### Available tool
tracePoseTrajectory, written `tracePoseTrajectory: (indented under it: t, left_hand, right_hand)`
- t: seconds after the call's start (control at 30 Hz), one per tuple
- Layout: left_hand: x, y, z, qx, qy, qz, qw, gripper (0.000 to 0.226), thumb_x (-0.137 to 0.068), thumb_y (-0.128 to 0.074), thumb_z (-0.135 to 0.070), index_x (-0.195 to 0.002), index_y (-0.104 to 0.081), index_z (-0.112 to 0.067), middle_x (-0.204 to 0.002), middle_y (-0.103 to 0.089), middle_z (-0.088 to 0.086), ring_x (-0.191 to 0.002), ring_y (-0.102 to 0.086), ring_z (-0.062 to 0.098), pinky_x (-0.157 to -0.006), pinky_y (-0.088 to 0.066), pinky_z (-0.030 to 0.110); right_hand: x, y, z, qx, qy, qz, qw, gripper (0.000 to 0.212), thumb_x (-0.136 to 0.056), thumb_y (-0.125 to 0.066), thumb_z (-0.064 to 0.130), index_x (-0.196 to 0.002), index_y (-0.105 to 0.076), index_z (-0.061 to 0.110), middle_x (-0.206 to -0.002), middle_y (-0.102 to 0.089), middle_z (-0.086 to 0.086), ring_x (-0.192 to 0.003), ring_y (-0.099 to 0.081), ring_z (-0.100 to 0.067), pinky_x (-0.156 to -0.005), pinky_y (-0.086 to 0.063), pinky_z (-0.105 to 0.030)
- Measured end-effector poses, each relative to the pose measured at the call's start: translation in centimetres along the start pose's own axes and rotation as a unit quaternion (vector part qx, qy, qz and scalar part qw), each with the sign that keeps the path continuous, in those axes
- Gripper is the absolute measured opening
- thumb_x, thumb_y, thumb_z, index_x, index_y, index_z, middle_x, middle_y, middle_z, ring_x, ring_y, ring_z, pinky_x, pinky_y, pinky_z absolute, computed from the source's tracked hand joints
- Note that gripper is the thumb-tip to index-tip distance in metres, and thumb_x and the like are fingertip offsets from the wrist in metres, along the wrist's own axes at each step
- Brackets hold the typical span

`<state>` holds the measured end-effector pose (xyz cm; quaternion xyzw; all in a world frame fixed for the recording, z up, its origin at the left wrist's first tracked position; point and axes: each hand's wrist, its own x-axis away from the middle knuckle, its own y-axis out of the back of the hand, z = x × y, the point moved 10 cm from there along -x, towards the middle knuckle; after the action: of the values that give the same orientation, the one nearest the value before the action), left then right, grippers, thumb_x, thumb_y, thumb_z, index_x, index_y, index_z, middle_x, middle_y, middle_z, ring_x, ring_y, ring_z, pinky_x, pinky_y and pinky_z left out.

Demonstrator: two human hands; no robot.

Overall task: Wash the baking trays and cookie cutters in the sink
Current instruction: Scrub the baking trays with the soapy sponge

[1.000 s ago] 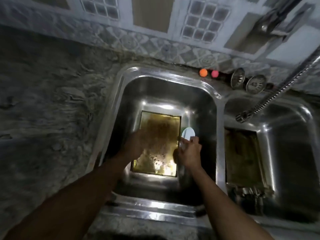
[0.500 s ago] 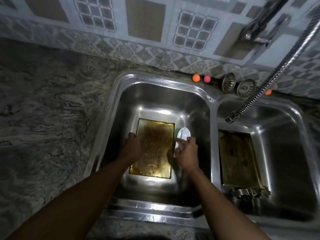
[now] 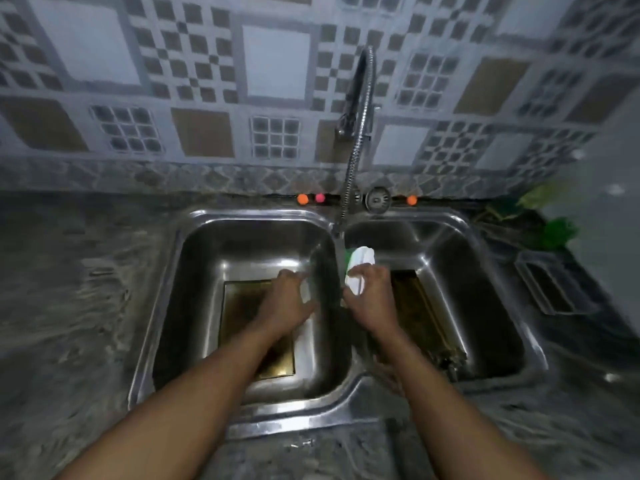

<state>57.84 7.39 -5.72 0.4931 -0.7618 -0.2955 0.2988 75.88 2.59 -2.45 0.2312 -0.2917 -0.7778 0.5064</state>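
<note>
A brownish baking tray [image 3: 242, 306] lies flat on the bottom of the left sink basin [image 3: 194, 271]. My left hand [image 3: 289, 301] hovers over its far right part with fingers spread and relaxed, holding nothing. A second baking tray [image 3: 422, 313] leans in the right basin [image 3: 485, 289], with metal cookie cutters [image 3: 450, 362] at its near end. My right hand [image 3: 370, 299] grips a white and green scrubber [image 3: 360, 261] above the divider between the basins.
A flexible spring faucet [image 3: 356, 150] hangs over the divider. Orange and pink balls [image 3: 310, 198], a sink strainer [image 3: 378, 199] and another orange ball [image 3: 411, 199] sit on the back ledge. A metal rack [image 3: 550, 289] and green items [image 3: 557, 233] lie on the right counter.
The view has tilted up and shifted. My right hand has lifted the scrubber up and right to the divider. My left hand has risen off the left tray.
</note>
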Motion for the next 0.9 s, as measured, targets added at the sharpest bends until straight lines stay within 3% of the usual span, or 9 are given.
tracePoseTrajectory:
  t: [0.1, 0.23, 0.3, 0.47, 0.57, 0.67, 0.83, 0.9]
  left_hand:
    - [-0.5, -2.2, -4.8, -0.008, -0.042, 0.006, 0.999, 0.059, -0.079, -0.069, -0.044, -0.132, -0.057, -0.021, -0.130, -0.057, 0.006, -0.124, -0.053, 0.026, -0.103, -0.045, 0.034]
    - [-0.9, -5.7, -10.5, -0.014, -0.065, 0.013, 0.998, 0.050, -0.083, -0.072, -0.032, -0.129, -0.059, -0.017, -0.128, -0.057, 0.010, -0.121, -0.055, 0.026, -0.101, -0.047, 0.036]
    - [-1.3, -8.1, -12.6, -0.022, -0.070, 0.026, 0.997, 0.051, -0.084, -0.071, -0.030, -0.132, -0.058, -0.017, -0.128, -0.058, 0.012, -0.120, -0.056, 0.028, -0.100, -0.048, 0.035]
    - [-3.2, -14.2, -14.0, -0.046, -0.001, 0.049, 0.998, 0.056, -0.084, -0.070, -0.035, -0.135, -0.053, -0.019, -0.123, -0.062, 0.012, -0.112, -0.062, 0.031, -0.092, -0.053, 0.038]
    - [-4.3, -18.4, -13.2, -0.060, 0.043, 0.072, 0.995, 0.052, -0.081, -0.064, -0.043, -0.125, -0.058, -0.015, -0.113, -0.067, 0.015, -0.104, -0.066, 0.034, -0.085, -0.056, 0.040]
    - [-5.0, -21.9, -11.4, -0.077, 0.100, 0.083, 0.989, 0.042, -0.083, -0.060, -0.043, -0.110, -0.065, -0.011, -0.107, -0.068, 0.013, -0.097, -0.068, 0.034, -0.082, -0.057, 0.040]
    - [-5.5, -24.3, -10.4, -0.122, 0.186, 0.064, 0.973, 0.038, -0.093, -0.059, -0.023, -0.124, -0.057, -0.002, -0.127, -0.057, 0.020, -0.115, -0.057, 0.039, -0.094, -0.047, 0.041]
    - [-5.7, -25.1, -9.5, -0.123, 0.215, 0.063, 0.967, 0.040, -0.094, -0.060, -0.024, -0.126, -0.056, -0.001, -0.128, -0.056, 0.022, -0.117, -0.056, 0.039, -0.095, -0.046, 0.041]
  right_hand:
    - [0.1, 4.1, -2.5, 0.014, 0.000, -0.019, 1.000, 0.026, -0.078, -0.073, 0.014, -0.103, -0.064, 0.016, -0.111, -0.040, -0.001, -0.095, -0.047, -0.013, -0.078, -0.032, -0.010]
    - [-0.2, 8.6, -6.8, 0.034, 0.000, -0.031, 0.999, 0.026, -0.076, -0.073, 0.016, -0.101, -0.064, 0.018, -0.112, -0.045, -0.003, -0.099, -0.055, -0.022, -0.080, -0.042, -0.023]
    - [-0.6, 10.4, -9.0, 0.034, -0.007, -0.021, 0.999, 0.029, -0.077, -0.072, 0.017, -0.104, -0.063, 0.019, -0.116, -0.045, -0.004, -0.102, -0.056, -0.023, -0.080, -0.040, -0.021]
    - [-2.8, 15.2, -14.7, 0.044, 0.007, 0.003, 0.999, 0.031, -0.076, -0.072, 0.020, -0.105, -0.062, 0.024, -0.114, -0.042, 0.002, -0.096, -0.057, -0.019, -0.083, -0.051, -0.029]
    - [-4.8, 17.7, -18.1, 0.057, 0.015, 0.012, 0.998, 0.034, -0.075, -0.073, 0.017, -0.107, -0.063, 0.022, -0.117, -0.046, -0.001, -0.097, -0.053, -0.013, -0.075, -0.041, -0.013]
    - [-6.7, 20.5, -21.0, 0.081, 0.024, 0.005, 0.996, 0.035, -0.074, -0.075, 0.020, -0.106, -0.064, 0.023, -0.119, -0.048, -0.004, -0.101, -0.052, -0.015, -0.083, -0.044, -0.025]
    - [-9.5, 26.0, -25.5, 0.078, -0.001, -0.005, 0.997, 0.034, -0.076, -0.075, 0.014, -0.108, -0.063, 0.015, -0.120, -0.047, -0.012, -0.105, -0.053, -0.024, -0.086, -0.041, -0.024]
    - [-10.5, 28.3, -26.9, 0.077, -0.014, -0.027, 0.997, 0.034, -0.077, -0.074, 0.014, -0.109, -0.063, 0.015, -0.122, -0.048, -0.013, -0.108, -0.053, -0.026, -0.086, -0.038, -0.020]
